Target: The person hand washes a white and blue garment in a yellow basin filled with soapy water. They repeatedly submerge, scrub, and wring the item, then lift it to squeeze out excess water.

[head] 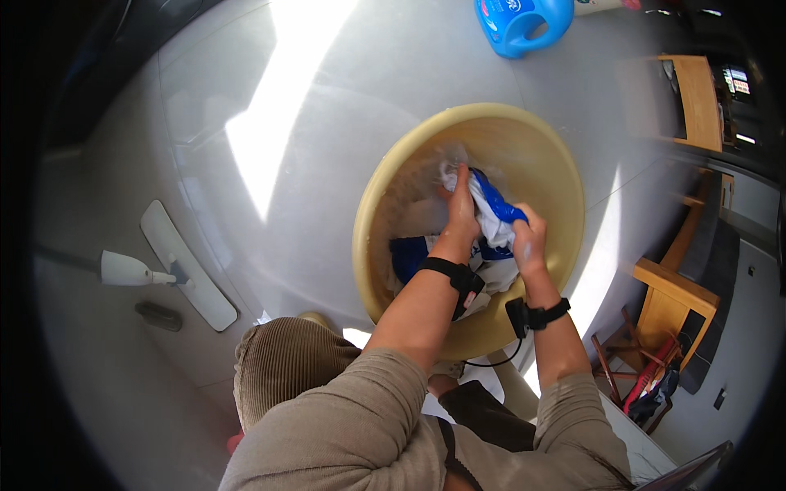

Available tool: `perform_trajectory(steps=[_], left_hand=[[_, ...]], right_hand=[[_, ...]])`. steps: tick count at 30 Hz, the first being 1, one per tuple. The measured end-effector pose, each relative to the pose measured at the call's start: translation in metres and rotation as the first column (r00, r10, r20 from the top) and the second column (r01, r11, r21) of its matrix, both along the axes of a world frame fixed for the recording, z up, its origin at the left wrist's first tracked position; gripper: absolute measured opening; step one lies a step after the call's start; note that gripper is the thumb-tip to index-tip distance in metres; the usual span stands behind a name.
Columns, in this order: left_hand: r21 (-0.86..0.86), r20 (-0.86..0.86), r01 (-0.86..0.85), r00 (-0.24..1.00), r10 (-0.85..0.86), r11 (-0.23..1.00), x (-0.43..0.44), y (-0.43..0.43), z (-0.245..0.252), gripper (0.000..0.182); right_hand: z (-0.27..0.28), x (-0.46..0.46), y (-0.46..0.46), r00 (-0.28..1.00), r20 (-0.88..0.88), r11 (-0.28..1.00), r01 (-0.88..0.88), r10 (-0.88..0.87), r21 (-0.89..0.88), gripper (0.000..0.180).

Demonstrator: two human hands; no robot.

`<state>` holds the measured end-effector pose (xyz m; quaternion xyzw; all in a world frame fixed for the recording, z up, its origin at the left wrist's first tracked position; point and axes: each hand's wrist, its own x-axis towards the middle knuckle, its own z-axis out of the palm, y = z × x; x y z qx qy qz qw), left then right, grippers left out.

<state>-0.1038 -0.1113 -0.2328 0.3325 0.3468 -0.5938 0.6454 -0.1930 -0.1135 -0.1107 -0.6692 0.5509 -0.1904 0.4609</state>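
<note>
A large yellow plastic basin [556, 184] stands on the floor before me, with sudsy water and wet cloth inside. Both hands hold a white and blue wet garment [489, 205] above the water. My left hand [460, 205] grips its white part on the left, fingers pointing to the far side. On the right, my right hand [529, 236] is closed around its blue edge. Lower in the basin lies more dark blue and white cloth [408, 256], partly hidden under my left forearm. Black bands with small devices sit on both wrists.
A blue detergent jug [525, 24] stands beyond the basin. To the left, a flat mop head [187, 264] rests near the wall, beside a dark oblong object [158, 316]. Wooden furniture [675, 288] and a folding stool [638, 362] stand at the right.
</note>
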Motion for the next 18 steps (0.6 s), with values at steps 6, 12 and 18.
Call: perform_trajectory(steps=[6, 12, 18], left_hand=[[-0.243, 0.312, 0.224, 0.939, -0.143, 0.944, -0.026, 0.0, -0.009, 0.039], [-0.395, -0.207, -0.04, 0.977, -0.047, 0.918, -0.029, 0.0, 0.014, 0.025], [0.035, 0.402, 0.231, 0.888, -0.225, 0.972, 0.016, -0.014, 0.058, 0.021]], right_hand=[[0.067, 0.055, 0.025, 0.93, -0.263, 0.893, -0.331, 0.255, -0.305, 0.026], [0.025, 0.061, 0.003, 0.872, -0.447, 0.846, -0.384, 0.2, -0.37, 0.03], [-0.04, 0.008, -0.053, 0.871, -0.489, 0.841, -0.233, -0.042, -0.489, 0.024]])
